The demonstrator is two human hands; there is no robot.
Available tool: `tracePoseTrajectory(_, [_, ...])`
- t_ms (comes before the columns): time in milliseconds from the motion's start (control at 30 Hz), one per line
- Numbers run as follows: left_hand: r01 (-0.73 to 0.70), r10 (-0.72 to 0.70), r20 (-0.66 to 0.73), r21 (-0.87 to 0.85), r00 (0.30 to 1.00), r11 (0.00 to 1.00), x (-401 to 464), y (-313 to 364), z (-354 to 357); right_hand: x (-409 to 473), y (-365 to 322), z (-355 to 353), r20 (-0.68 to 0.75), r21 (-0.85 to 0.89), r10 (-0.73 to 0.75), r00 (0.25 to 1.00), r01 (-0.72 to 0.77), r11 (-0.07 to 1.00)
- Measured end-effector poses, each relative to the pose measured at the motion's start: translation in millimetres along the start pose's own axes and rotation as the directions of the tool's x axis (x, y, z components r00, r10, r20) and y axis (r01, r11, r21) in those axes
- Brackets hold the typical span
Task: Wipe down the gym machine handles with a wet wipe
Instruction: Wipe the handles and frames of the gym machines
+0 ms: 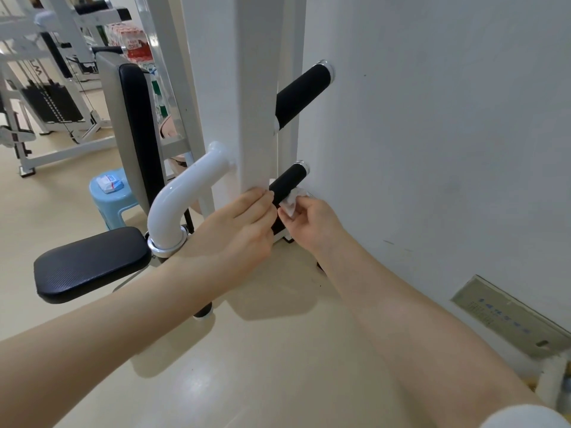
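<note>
I have my right hand (312, 225) pinching a crumpled wet wipe (293, 205) against the underside of the lower black handle (285, 183), low on the white machine post (244, 88). My left hand (244, 223) rests beside it, fingers fairly straight, fingertips touching the same handle. An upper black handle (298, 95) sticks out above. A wipe pack (109, 183) sits on the blue stool (105, 199) far left.

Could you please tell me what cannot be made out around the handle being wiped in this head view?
- Lower handle: its near end, hidden behind left hand and right hand.
- Wet wipe: mostly hidden by the right hand's fingers.
- Packet on stool: print too small.
</note>
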State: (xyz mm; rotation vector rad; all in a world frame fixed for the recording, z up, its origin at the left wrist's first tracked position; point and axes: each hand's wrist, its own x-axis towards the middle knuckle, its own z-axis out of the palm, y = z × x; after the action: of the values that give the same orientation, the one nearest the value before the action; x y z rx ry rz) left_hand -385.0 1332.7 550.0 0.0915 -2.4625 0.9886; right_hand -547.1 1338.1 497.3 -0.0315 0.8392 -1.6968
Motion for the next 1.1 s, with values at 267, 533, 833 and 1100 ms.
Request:
tracePoseTrajectory(267, [0.005, -0.005, -0.013, 0.002, 1.000, 1.000, 1, -2, -1, -5, 5, 12, -0.053, -0.708, -0.485, 0.873, 0.310, 0.634])
tracePoseTrajectory(533, [0.021, -0.020, 0.041, -0.014, 0.999, 1.000, 0, -1, -1, -16, 10, -10, 0.853, -0.516, -0.282, 0.438, 0.636, -0.573])
tracePoseTrajectory(833, [0.023, -0.026, 0.097, 0.029, 0.995, 0.999, 8, 3, -7, 7, -17, -38, 0.775, -0.628, -0.376, 0.508, 0.556, -0.544])
tracePoseTrajectory(1100, [0.052, -0.060, 0.187, 0.047, 0.980, 0.998, 19, 6, -22, 11, -19, -36, 0.836, -0.540, -0.309, 0.454, 0.579, -0.610])
